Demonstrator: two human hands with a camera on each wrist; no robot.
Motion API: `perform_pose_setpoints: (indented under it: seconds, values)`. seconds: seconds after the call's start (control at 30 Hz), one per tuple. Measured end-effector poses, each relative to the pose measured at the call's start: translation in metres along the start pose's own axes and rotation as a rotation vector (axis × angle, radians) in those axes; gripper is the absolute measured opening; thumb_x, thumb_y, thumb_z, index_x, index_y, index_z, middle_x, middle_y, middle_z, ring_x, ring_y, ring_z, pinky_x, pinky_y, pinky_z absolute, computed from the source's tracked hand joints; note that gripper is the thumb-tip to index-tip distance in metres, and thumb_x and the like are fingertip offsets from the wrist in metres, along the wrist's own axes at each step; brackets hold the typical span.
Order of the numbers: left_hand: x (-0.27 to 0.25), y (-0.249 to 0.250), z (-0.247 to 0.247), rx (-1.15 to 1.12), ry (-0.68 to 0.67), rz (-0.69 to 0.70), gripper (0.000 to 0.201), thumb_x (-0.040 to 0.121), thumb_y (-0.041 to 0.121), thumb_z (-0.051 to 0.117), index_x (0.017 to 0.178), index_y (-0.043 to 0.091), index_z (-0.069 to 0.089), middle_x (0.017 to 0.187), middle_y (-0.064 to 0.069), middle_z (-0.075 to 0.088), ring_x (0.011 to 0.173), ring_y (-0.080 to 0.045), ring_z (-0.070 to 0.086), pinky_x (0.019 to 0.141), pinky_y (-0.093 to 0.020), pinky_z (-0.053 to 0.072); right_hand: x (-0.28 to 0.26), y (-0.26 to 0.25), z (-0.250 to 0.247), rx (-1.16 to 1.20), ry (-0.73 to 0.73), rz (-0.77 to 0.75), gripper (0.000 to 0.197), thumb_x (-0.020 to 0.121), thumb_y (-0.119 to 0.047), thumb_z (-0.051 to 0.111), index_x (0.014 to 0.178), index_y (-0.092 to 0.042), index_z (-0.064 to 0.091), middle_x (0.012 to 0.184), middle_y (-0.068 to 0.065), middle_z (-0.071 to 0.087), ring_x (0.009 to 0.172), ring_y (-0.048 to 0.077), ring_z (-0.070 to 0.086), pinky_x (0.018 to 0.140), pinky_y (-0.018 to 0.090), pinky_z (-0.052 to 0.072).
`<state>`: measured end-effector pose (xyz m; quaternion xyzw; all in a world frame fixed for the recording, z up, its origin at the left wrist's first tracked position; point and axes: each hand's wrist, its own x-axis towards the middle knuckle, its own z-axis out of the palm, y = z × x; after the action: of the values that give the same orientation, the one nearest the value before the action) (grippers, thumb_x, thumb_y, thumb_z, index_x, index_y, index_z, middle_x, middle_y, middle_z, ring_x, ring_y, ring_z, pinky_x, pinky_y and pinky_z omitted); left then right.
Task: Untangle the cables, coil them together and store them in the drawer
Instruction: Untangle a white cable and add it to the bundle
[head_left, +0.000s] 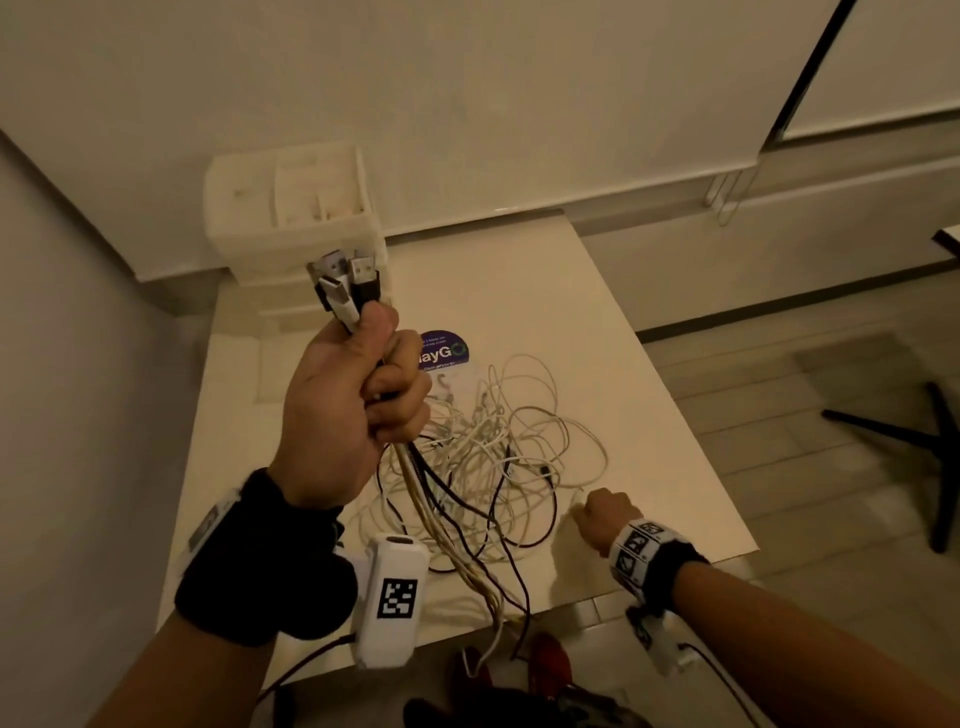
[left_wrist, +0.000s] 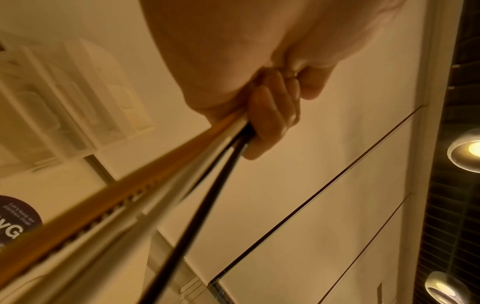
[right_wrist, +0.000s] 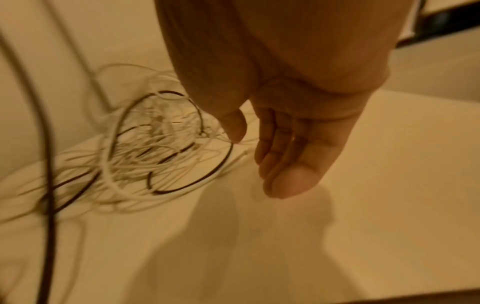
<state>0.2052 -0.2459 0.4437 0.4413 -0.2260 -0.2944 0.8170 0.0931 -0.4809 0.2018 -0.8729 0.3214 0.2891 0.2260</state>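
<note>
While left hand (head_left: 348, 400) clenches cables (head_left: 493, 457), right hand (right_wrist: 285, 148) slack, fingers visible only from wrist.

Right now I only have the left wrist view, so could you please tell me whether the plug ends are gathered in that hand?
Observer: Yes. The left hand has its grip round the cable bundle, and the USB plugs stick up above the fist.
Operator: Thank you. Where is the slack?
Observer: It lies as a loose tangle of white and black cables on the table.
Operator: And the other hand?
Observer: The right hand is at the tangle's near right edge, fingers loosely curled, apparently holding nothing.
</note>
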Motion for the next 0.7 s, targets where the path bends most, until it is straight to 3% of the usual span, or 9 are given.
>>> perform_pose_setpoints:
  seconds: [0.07, 0.17, 0.27, 0.37, 0.43, 0.5, 0.57, 0.63, 0.7]
  values:
    - [0.005, -0.004, 0.001, 0.029, 0.023, 0.019, 0.048, 0.086, 0.048, 0.063, 0.070, 0.017, 0.029, 0.054, 0.007, 0.030, 0.039, -0.006, 0.018, 0.039, -0.015, 0.020, 0.011, -0.009, 0.003, 0.078, -0.020, 0.083, 0.045, 0.097, -0.043, 0.046, 0.123, -0.007, 0.051, 0.130, 0.017, 0.050, 0.112, 0.034, 0.056, 0.088, 0.034, 0.047]
    - [0.007, -0.007, 0.000, 0.072, 0.046, 0.041, 0.040, 0.092, 0.045, 0.049, 0.069, 0.018, 0.030, 0.055, 0.006, 0.029, 0.038, -0.006, 0.019, 0.039, -0.014, 0.022, 0.019, -0.021, 0.009, 0.144, 0.009, 0.117, 0.032, 0.094, -0.033, 0.053, 0.111, -0.006, 0.058, 0.119, 0.015, 0.057, 0.102, 0.033, 0.061, 0.076, 0.032, 0.048]
    - [0.009, -0.007, -0.003, 0.082, 0.059, 0.044, 0.039, 0.092, 0.044, 0.048, 0.071, 0.017, 0.030, 0.055, 0.007, 0.030, 0.037, -0.005, 0.022, 0.039, -0.014, 0.027, 0.021, -0.022, 0.014, 0.249, 0.062, 0.128, 0.025, 0.094, -0.024, 0.051, 0.102, -0.003, 0.061, 0.110, 0.018, 0.062, 0.097, 0.035, 0.063, 0.074, 0.032, 0.052]
    - [0.011, -0.007, -0.006, 0.117, 0.113, 0.071, 0.041, 0.091, 0.047, 0.052, 0.072, 0.017, 0.032, 0.057, 0.006, 0.029, 0.036, -0.007, 0.025, 0.038, -0.018, 0.034, 0.016, -0.013, 0.008, 0.583, 0.112, 0.107, 0.024, 0.091, -0.024, 0.055, 0.084, -0.001, 0.059, 0.085, 0.019, 0.070, 0.082, 0.037, 0.068, 0.074, 0.046, 0.059]
    - [0.014, -0.009, -0.006, 0.166, 0.181, 0.090, 0.043, 0.092, 0.049, 0.051, 0.071, 0.016, 0.032, 0.058, 0.004, 0.027, 0.036, -0.010, 0.027, 0.039, -0.023, 0.039, -0.007, -0.016, -0.007, 1.000, 0.132, 0.072, 0.022, 0.094, -0.019, 0.056, 0.082, 0.000, 0.053, 0.074, 0.020, 0.070, 0.076, 0.037, 0.070, 0.073, 0.054, 0.059]
    - [0.019, -0.012, -0.008, 0.186, 0.254, 0.106, 0.040, 0.094, 0.046, 0.044, 0.071, 0.016, 0.033, 0.060, 0.002, 0.025, 0.036, -0.010, 0.025, 0.038, -0.023, 0.039, -0.032, -0.024, -0.033, 1.384, 0.022, -0.017, 0.019, 0.098, -0.015, 0.052, 0.086, -0.001, 0.052, 0.075, 0.022, 0.067, 0.077, 0.039, 0.069, 0.079, 0.054, 0.056]
    - [0.025, -0.015, -0.011, 0.188, 0.289, 0.096, 0.036, 0.095, 0.041, 0.042, 0.071, 0.016, 0.033, 0.061, 0.001, 0.023, 0.038, -0.008, 0.020, 0.036, -0.018, 0.028, -0.057, -0.038, -0.066, 1.581, -0.113, -0.160, 0.022, 0.100, -0.017, 0.049, 0.085, -0.002, 0.052, 0.072, 0.019, 0.061, 0.073, 0.038, 0.066, 0.082, 0.055, 0.054]
    - [0.031, -0.019, -0.012, 0.230, 0.276, 0.077, 0.034, 0.094, 0.035, 0.051, 0.073, 0.015, 0.033, 0.061, -0.002, 0.019, 0.039, -0.010, 0.016, 0.038, -0.017, 0.018, -0.078, -0.059, -0.097, 1.635, -0.178, -0.309, 0.024, 0.099, -0.021, 0.049, 0.082, -0.005, 0.050, 0.068, 0.012, 0.054, 0.062, 0.029, 0.057, 0.073, 0.049, 0.055]
    - [0.038, -0.025, -0.010, 0.298, 0.248, 0.065, 0.029, 0.090, 0.026, 0.059, 0.076, 0.014, 0.038, 0.059, -0.003, 0.018, 0.040, -0.012, 0.015, 0.038, -0.018, 0.017, -0.097, -0.083, -0.122, 1.620, -0.204, -0.471, 0.020, 0.094, -0.021, 0.053, 0.082, -0.006, 0.048, 0.068, 0.010, 0.048, 0.056, 0.021, 0.046, 0.059, 0.038, 0.049]
